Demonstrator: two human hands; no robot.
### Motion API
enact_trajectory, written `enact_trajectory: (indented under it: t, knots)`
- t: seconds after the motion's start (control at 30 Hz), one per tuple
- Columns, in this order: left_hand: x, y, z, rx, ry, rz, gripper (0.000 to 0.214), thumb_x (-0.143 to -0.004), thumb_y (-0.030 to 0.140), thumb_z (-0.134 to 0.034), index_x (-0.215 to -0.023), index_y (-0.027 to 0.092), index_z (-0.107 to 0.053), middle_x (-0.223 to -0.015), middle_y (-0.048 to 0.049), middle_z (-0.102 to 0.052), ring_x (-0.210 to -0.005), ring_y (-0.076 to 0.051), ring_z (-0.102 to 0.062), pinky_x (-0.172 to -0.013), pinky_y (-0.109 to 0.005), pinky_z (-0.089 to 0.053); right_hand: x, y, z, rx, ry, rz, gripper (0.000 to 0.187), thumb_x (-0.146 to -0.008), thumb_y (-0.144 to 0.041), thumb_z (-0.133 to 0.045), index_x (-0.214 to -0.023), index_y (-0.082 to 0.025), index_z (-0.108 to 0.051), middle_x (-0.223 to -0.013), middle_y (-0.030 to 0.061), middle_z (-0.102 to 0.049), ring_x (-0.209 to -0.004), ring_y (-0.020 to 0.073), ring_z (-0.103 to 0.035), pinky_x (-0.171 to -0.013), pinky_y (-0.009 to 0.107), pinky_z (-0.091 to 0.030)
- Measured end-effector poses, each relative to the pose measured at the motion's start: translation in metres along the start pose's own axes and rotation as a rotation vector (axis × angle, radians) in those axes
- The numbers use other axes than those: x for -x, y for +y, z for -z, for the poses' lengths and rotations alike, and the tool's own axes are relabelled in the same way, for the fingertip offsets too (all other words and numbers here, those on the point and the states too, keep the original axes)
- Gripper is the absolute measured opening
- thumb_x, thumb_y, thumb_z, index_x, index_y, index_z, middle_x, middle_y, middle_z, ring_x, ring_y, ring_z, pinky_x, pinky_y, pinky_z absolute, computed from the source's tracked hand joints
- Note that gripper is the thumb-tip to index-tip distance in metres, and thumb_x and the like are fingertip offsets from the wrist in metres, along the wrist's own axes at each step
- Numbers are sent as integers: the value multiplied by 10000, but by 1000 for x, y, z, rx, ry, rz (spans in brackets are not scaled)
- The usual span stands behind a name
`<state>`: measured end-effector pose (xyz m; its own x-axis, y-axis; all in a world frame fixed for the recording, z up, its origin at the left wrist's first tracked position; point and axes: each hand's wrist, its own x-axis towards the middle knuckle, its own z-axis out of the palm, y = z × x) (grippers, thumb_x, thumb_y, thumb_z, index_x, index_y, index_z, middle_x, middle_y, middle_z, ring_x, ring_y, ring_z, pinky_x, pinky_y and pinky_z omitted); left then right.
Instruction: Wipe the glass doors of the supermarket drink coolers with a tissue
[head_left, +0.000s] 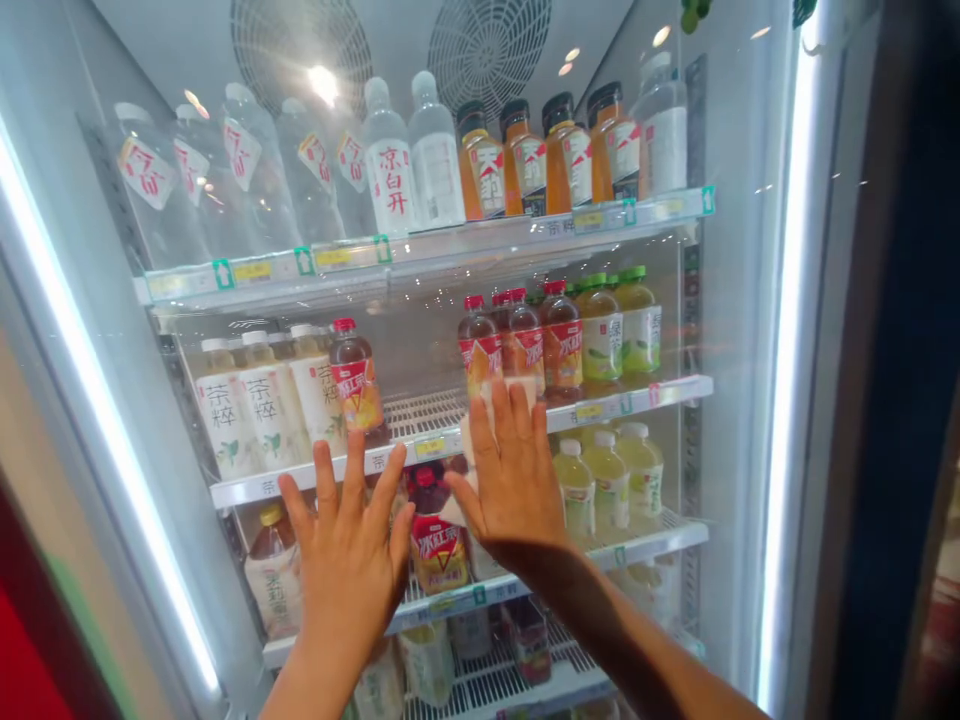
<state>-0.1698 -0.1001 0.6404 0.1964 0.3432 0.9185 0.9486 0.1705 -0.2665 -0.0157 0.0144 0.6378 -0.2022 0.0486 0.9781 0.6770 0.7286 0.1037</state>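
I face a lit drinks cooler through its glass door (739, 300). My left hand (349, 565) lies flat on the glass with fingers spread, in front of a red-labelled tea bottle (439, 550) on the third shelf. My right hand (514, 485) is beside it, a little higher, with fingers stretched out. It presses a white cloth (468, 440) against the glass, and only the cloth's edges show round the hand. Both hands sit over the middle of the door, close together.
Behind the glass, water bottles (390, 165) and orange drinks (525, 160) fill the top shelf. Pale tea bottles (262, 400), red-capped teas (525, 345) and green-capped drinks (637, 320) stand below. Light strips run down the left (97, 400) and right (784, 400) frame.
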Motion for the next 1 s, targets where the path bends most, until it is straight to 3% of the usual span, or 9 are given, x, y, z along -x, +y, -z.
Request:
enact_trajectory:
  t: [0.1,0.27,0.4,0.63,0.8,0.93,1.0]
  knots:
    - [7,-24,6,4,12,-3,761,-978,331,-584,-1618,362,-174,-1739,-5,-35,-1612,-302,23,-1282,-618,62,4,-26,-6,30,-18,15,856,-1027,-405,-475,-1640,-55,9,-1722,168,94,-1604,361,3,-1264,625,-238]
    - [17,-52,16,31,0,9,788,-980,317,-568,-1619,381,-112,-1735,19,15,-1609,-277,71,-1280,-610,96,1,-57,-15,24,6,-26,808,-1052,-433,-393,-1644,-103,48,-1719,122,134,-1606,341,37,-1246,662,-245]
    - [26,-68,22,50,-16,11,806,-973,347,-580,-1616,394,-97,-1731,24,5,-1609,-282,67,-1277,-639,81,13,-85,-23,12,-1,3,819,-1042,-400,-422,-1641,-70,30,-1718,158,98,-1604,346,36,-1247,646,-263]
    - [31,-88,31,88,10,17,781,-990,351,-549,-1611,433,-81,-1736,40,14,-1609,-318,48,-1257,-686,75,-1,-118,-27,-13,-11,-63,888,-1025,-440,-472,-1645,-104,68,-1722,159,39,-1600,343,25,-1262,639,-248]
    - [44,-91,29,131,-24,11,780,-983,380,-560,-1609,438,-97,-1736,13,-8,-1604,-357,40,-1229,-741,58,41,-130,-31,1,-27,-42,888,-977,-416,-570,-1649,-74,-101,-1720,175,-54,-1591,375,-113,-1255,579,-314]
    - [59,-76,18,185,-40,9,735,-993,433,-521,-1612,427,-124,-1737,-10,-34,-1604,-365,12,-1222,-752,51,50,-114,-31,31,-7,-79,887,-984,-413,-550,-1640,-34,-89,-1715,196,3,-1591,395,-34,-1232,619,-323]
    - [65,-65,12,192,-46,5,726,-996,440,-508,-1614,423,-128,-1737,-14,-37,-1605,-361,10,-1223,-749,48,62,-107,-30,41,-21,-97,869,-995,-430,-526,-1637,-23,-105,-1710,219,-40,-1586,406,-54,-1225,631,-329]
